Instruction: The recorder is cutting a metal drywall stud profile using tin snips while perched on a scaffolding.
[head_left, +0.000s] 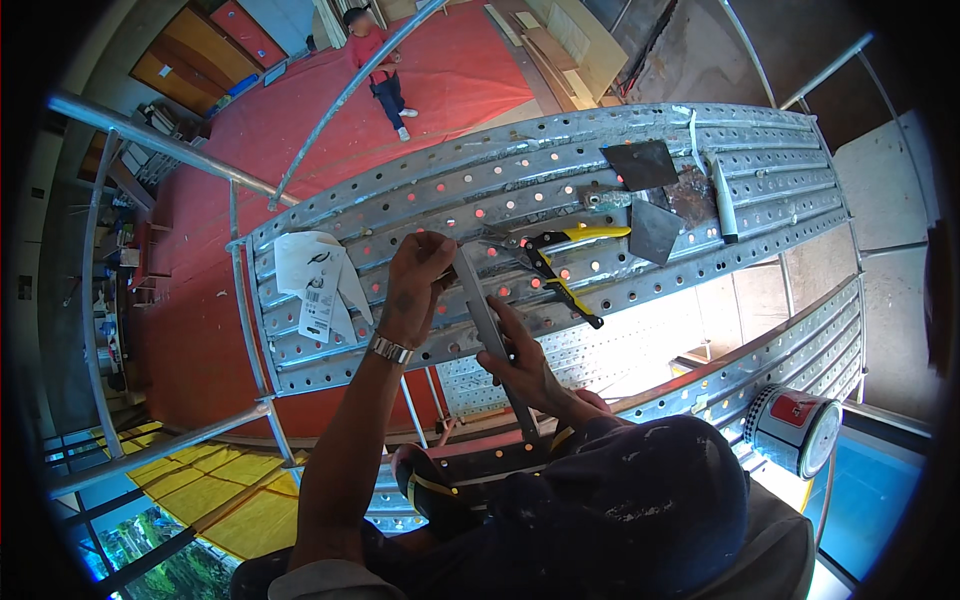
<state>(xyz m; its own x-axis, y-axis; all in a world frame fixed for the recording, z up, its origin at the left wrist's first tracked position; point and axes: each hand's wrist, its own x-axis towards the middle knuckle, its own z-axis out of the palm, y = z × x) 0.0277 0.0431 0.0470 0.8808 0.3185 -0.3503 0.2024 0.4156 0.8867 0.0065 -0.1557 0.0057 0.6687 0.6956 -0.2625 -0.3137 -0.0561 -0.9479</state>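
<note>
A long, narrow grey metal strip point(481, 313) slants over the scaffold deck, its far end pointing up and to the left. My right hand point(528, 368) is closed around its middle. At the strip's far end is my left hand point(420, 272), thumb and fingers pinched together; what lies between them is too small to make out. Just right of the strip, tin snips point(545, 262) with yellow and black handles lie on the deck, handles spread. A white packaging card point(316, 290) rests left of my left hand.
On the perforated metal deck point(400, 205) lie dark square plates point(642, 166) and a sealant tube point(722, 205). A labelled can point(795, 428) stands at the right on a lower plank. Scaffold tubes point(180, 145) frame the left. Below, a person point(378, 70) is on the red floor.
</note>
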